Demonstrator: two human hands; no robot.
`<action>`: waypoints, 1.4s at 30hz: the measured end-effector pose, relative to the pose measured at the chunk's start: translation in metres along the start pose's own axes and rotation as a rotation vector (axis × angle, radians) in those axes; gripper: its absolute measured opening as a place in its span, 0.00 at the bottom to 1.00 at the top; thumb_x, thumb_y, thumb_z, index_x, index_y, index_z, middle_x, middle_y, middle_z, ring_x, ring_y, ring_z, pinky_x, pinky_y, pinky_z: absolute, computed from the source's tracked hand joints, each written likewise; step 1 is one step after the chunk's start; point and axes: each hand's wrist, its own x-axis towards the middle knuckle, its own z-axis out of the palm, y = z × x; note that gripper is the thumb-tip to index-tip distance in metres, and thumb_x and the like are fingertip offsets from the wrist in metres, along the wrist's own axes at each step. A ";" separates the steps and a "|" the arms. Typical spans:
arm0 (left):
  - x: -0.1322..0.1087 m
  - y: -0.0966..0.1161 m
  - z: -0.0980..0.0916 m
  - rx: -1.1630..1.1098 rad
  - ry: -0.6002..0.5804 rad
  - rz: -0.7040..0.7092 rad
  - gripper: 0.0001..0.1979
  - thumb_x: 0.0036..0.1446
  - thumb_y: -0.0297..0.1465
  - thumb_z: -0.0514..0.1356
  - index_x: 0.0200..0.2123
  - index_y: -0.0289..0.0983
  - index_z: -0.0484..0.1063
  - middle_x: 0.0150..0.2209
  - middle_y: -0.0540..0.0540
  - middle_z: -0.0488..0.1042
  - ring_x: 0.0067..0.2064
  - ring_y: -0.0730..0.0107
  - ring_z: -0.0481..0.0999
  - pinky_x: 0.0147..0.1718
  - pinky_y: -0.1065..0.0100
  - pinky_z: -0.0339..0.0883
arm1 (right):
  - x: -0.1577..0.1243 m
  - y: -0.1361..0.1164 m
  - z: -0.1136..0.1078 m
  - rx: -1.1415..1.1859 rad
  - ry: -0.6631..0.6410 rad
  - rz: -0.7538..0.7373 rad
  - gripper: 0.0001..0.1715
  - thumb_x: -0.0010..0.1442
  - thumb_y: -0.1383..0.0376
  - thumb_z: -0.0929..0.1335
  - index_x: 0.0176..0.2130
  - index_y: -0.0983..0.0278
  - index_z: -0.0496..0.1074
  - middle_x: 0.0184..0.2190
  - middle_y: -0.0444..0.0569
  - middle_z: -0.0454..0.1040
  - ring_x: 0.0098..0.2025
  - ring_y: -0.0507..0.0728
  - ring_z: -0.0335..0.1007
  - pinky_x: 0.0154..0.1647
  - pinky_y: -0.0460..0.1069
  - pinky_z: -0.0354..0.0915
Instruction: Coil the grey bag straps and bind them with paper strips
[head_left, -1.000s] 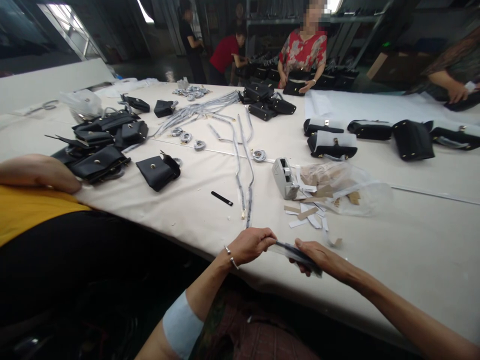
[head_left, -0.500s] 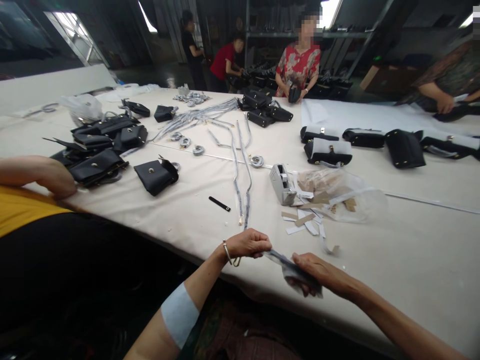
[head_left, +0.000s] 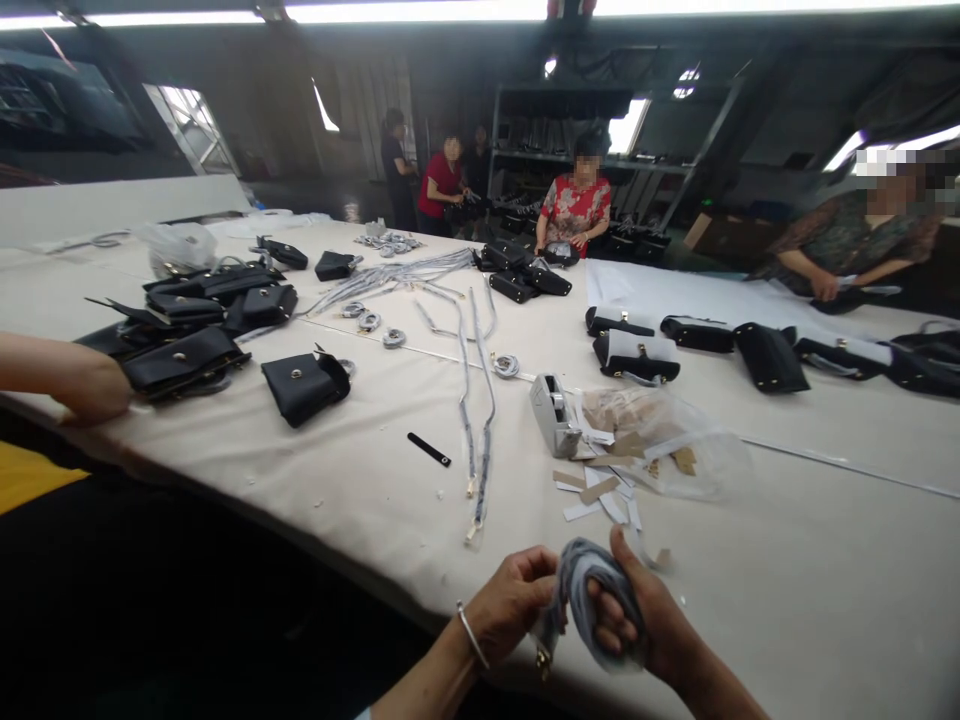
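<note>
My right hand [head_left: 643,625] is closed around a grey wrapped strap [head_left: 583,588] that loops over its fingers. My left hand [head_left: 511,602] pinches the same strap just to its left, where a small metal clasp [head_left: 540,660] hangs down. Both hands sit at the near edge of the cream table [head_left: 390,470]. Two long grey straps [head_left: 474,440] lie on the table just beyond my hands.
A tape dispenser [head_left: 553,414], paper scraps [head_left: 600,495] and a clear plastic bag [head_left: 660,440] lie ahead. Black pouches [head_left: 304,385] pile at the left, near another person's hand [head_left: 82,385]. Black bags [head_left: 637,355] line the right. Several people work at the far side.
The strap, held stretched between my hands before, is now looped over my right hand's fingers. My hands came closer together and the view tilted upward.
</note>
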 end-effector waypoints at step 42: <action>-0.010 -0.007 0.025 0.252 -0.071 -0.015 0.19 0.38 0.34 0.72 0.34 0.35 0.73 0.26 0.54 0.69 0.26 0.76 0.67 0.28 0.69 0.63 | 0.003 0.013 -0.014 0.451 0.022 -0.176 0.21 0.57 0.53 0.70 0.22 0.60 0.62 0.17 0.39 0.67 0.22 0.52 0.64 0.24 0.48 0.63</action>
